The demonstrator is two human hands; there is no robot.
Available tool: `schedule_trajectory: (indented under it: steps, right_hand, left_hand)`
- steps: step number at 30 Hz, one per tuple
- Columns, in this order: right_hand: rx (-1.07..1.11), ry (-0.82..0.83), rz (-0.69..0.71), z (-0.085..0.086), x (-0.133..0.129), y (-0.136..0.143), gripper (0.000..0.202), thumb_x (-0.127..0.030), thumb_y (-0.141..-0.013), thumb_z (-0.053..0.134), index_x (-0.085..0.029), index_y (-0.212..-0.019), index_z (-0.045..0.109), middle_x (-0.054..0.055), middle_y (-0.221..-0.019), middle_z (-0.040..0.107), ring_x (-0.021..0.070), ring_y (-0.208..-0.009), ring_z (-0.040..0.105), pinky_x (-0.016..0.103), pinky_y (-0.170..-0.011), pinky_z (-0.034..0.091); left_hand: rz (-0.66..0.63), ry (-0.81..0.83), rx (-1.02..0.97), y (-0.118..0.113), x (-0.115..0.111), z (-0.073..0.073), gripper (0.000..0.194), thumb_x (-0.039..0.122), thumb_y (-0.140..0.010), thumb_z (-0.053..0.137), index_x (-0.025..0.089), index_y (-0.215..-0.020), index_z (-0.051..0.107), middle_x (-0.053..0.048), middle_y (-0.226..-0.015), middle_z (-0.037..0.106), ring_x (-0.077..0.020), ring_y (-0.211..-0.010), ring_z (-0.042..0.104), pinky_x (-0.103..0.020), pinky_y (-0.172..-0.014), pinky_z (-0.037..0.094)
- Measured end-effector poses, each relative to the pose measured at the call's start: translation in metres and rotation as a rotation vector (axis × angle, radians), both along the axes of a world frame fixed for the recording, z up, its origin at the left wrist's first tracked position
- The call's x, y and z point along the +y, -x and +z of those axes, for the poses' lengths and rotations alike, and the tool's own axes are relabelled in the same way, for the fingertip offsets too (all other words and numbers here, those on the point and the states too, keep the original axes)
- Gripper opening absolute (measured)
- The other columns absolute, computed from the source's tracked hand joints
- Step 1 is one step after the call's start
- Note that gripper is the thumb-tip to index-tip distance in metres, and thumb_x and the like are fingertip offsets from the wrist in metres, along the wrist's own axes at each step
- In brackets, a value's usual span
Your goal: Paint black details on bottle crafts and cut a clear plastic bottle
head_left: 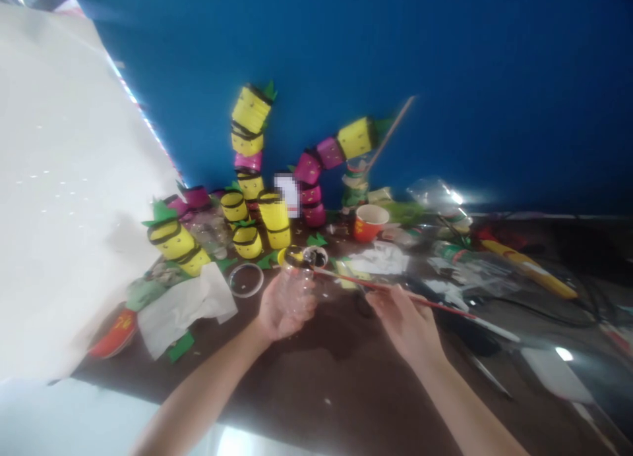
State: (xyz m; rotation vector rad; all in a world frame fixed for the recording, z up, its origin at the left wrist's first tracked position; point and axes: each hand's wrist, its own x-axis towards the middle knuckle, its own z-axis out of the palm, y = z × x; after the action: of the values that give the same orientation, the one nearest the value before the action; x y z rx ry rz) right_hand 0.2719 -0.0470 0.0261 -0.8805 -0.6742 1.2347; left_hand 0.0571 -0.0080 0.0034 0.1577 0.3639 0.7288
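Observation:
My left hand (pixel 283 314) is wrapped round a clear plastic bottle (pixel 295 288), held upright with a dark band near its top. A long thin paintbrush (pixel 448 307) with a red handle is pinched in my right hand (pixel 408 324). Its tip points left, close to the bottle's top and a small pot of black paint (pixel 316 256); I cannot tell whether it touches either. Just behind the bottle, a yellow rim is partly hidden. Yellow cups (pixel 275 220) with black bands stand behind my left hand.
Stacked yellow and magenta cups (pixel 309 169) line the blue wall. A red paper cup (pixel 364 227) stands right of centre near crumpled tissue (pixel 380 258). White paper (pixel 185 304) and a clear ring (pixel 246 281) lie left. A yellow tool (pixel 529 269), cables and scissors crowd the right.

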Motion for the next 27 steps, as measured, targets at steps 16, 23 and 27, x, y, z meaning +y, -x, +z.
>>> schedule_trajectory:
  steps: [16,23,27]
  right_hand:
    - [-0.018,0.039,-0.038,-0.005,0.003,0.0,0.027,-0.046,-0.055,0.085,-0.022,-0.062,0.074,0.002,-0.061,0.068,0.0115,-0.055,0.058,0.022,-0.046,0.045]
    - [-0.089,0.035,-0.066,-0.006,0.004,-0.002,0.03,-0.049,-0.058,0.082,-0.021,-0.063,0.073,0.003,-0.061,0.067,0.0125,-0.054,0.057,0.024,-0.045,0.045]
    - [-0.088,0.04,-0.081,-0.008,0.007,-0.004,0.033,-0.05,-0.055,0.084,-0.02,-0.062,0.072,0.003,-0.06,0.067,0.0115,-0.052,0.056,0.024,-0.046,0.046]
  left_hand:
    - [0.1,-0.014,-0.014,0.001,-0.001,-0.006,0.03,0.042,-0.082,0.056,0.016,-0.096,0.063,-0.008,-0.083,0.063,-0.0116,-0.053,0.049,-0.019,-0.037,0.029]
    - [0.046,0.023,0.057,-0.001,-0.002,0.008,0.037,0.046,-0.087,0.046,0.013,-0.087,0.062,-0.006,-0.066,0.055,-0.0107,-0.049,0.046,-0.017,-0.034,0.026]
    - [-0.044,-0.014,0.056,0.007,0.004,0.002,0.042,0.05,-0.086,0.045,0.013,-0.088,0.064,-0.004,-0.061,0.053,-0.0084,-0.042,0.04,-0.015,-0.031,0.02]
